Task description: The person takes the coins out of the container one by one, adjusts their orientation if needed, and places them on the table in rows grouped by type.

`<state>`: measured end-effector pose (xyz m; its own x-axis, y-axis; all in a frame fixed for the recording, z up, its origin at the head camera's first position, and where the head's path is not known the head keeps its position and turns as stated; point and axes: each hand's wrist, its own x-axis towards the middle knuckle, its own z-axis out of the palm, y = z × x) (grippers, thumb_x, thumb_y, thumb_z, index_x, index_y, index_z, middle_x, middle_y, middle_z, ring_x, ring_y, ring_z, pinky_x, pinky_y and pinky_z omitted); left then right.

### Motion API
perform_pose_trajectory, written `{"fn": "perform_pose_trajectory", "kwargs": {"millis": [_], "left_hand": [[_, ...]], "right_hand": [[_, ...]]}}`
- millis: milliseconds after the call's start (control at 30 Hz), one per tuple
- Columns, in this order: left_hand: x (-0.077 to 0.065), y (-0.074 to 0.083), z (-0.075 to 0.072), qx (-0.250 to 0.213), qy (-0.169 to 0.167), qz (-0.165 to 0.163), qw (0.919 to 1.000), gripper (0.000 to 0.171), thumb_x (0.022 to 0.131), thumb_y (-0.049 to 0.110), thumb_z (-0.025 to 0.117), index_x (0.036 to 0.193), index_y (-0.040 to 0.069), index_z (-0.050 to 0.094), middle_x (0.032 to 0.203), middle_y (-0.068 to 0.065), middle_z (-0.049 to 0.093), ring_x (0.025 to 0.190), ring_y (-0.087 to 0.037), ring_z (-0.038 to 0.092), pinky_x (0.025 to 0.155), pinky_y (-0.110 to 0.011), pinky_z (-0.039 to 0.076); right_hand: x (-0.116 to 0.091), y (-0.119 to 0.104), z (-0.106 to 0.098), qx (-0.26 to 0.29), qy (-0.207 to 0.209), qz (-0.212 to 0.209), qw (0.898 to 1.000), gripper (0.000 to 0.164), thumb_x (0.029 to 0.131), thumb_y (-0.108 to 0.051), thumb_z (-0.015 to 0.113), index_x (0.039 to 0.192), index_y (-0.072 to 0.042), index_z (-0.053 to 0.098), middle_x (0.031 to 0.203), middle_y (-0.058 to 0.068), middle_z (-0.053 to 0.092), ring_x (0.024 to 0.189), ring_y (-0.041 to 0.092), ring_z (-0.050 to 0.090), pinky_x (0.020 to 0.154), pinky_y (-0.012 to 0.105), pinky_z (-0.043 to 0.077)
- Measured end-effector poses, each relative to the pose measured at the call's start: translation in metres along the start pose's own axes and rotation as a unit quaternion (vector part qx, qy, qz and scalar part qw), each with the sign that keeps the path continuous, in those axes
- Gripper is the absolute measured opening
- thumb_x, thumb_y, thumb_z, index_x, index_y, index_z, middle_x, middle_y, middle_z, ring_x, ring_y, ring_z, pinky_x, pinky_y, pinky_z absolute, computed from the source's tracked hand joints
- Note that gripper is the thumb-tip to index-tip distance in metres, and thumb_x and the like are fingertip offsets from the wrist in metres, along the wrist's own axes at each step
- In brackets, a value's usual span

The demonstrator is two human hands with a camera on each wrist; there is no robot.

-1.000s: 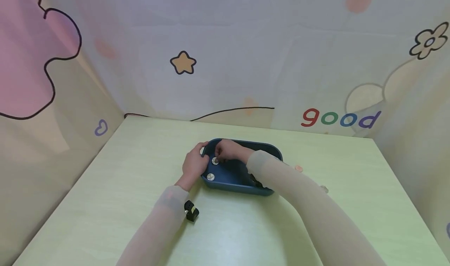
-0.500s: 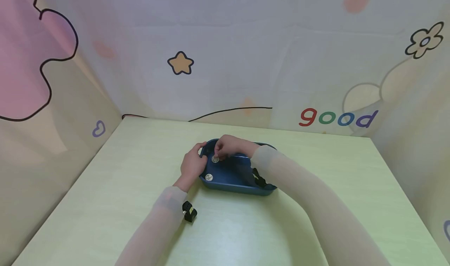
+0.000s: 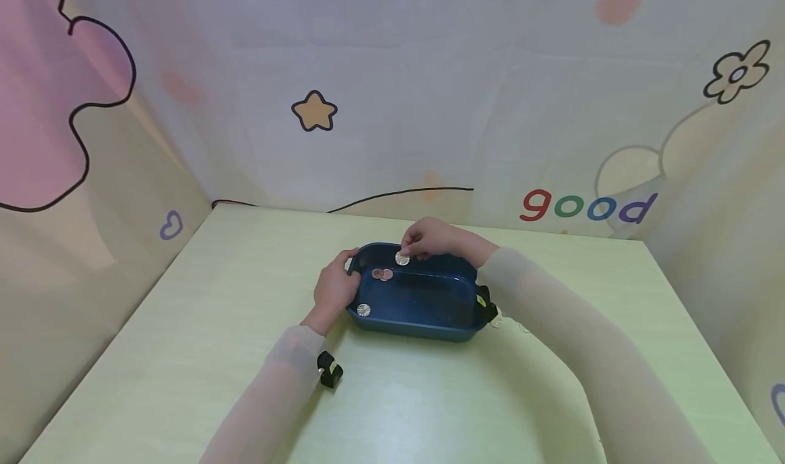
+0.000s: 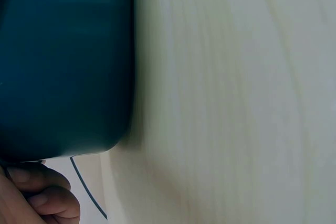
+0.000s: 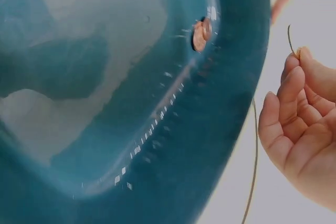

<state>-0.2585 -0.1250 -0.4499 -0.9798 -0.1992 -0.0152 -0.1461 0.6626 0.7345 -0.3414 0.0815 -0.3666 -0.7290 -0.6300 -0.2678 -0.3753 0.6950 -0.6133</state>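
Note:
A dark blue oblong plastic tray [image 3: 417, 333] sits on the table. My left hand [image 3: 336, 288] grips its left end, thumb over the rim; in the left wrist view its curled fingers [image 4: 47, 190] show beside the tray's outer wall [image 4: 68, 77]. Above the far rim my right hand [image 3: 437, 238] pinches a silver coin [image 3: 402, 258] between thumb and fingertips. The right wrist view has that coin edge-on [image 5: 290, 40]. Inside the tray, two copper coins [image 3: 383, 274] overlap at the far left, and one silver coin [image 3: 364, 310] lies at the near left corner.
Silver coins [image 3: 497, 321] lie on the pale green table [image 3: 405, 403] right of the tray, partly behind the right sleeve. A black device [image 3: 330, 370] is at the left wrist, another [image 3: 486, 304] at the right. A printed cloth [image 3: 392, 123] hangs behind.
My right hand has risen and moved right, lifting the silver coin from the tray's left part to above the far rim. The two copper coins have come into sight. My left hand keeps its grip.

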Motion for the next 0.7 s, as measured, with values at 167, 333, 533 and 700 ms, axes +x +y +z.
{"fn": "perform_pose_trajectory", "kwargs": {"millis": [167, 333, 533, 700], "left_hand": [[0.0, 0.0, 0.001, 0.002, 0.001, -0.001, 1.0, 0.055, 0.093, 0.01, 0.054, 0.147, 0.021, 0.057, 0.059, 0.004, 0.036, 0.054, -0.013, 0.038, 0.049, -0.026, 0.025], [0.001, 0.003, 0.002, 0.001, -0.005, 0.002, 1.0, 0.056, 0.093, 0.01, 0.053, 0.147, 0.021, 0.056, 0.059, 0.004, 0.036, 0.053, -0.013, 0.038, 0.048, -0.026, 0.025], [0.003, 0.003, 0.0, -0.001, 0.002, -0.001, 1.0, 0.055, 0.093, 0.012, 0.053, 0.148, 0.021, 0.056, 0.06, 0.004, 0.037, 0.054, -0.013, 0.039, 0.048, -0.026, 0.025], [0.001, 0.0, 0.001, -0.001, -0.003, -0.004, 1.0, 0.056, 0.093, 0.011, 0.053, 0.148, 0.022, 0.056, 0.058, 0.004, 0.037, 0.053, -0.013, 0.038, 0.048, -0.026, 0.025]], "right_hand": [[-0.022, 0.007, -0.013, 0.021, 0.025, 0.002, 0.999, 0.017, 0.1, -0.014, 0.063, 0.097, 0.001, 0.069, 0.076, -0.001, 0.057, 0.069, 0.013, 0.053, 0.07, 0.024, 0.048], [-0.053, 0.021, -0.022, 0.034, 0.05, 0.013, 0.998, 0.016, 0.101, -0.013, 0.061, 0.097, 0.002, 0.068, 0.079, 0.004, 0.06, 0.071, 0.014, 0.052, 0.071, 0.026, 0.046], [-0.093, 0.041, -0.028, 0.036, 0.075, 0.028, 0.996, 0.017, 0.1, -0.013, 0.062, 0.103, 0.002, 0.069, 0.084, 0.007, 0.064, 0.077, 0.017, 0.055, 0.076, 0.029, 0.05], [-0.121, 0.054, -0.03, 0.042, 0.092, 0.04, 0.994, 0.019, 0.1, -0.015, 0.062, 0.106, 0.002, 0.069, 0.089, 0.005, 0.065, 0.08, 0.018, 0.056, 0.083, 0.032, 0.054]]}}
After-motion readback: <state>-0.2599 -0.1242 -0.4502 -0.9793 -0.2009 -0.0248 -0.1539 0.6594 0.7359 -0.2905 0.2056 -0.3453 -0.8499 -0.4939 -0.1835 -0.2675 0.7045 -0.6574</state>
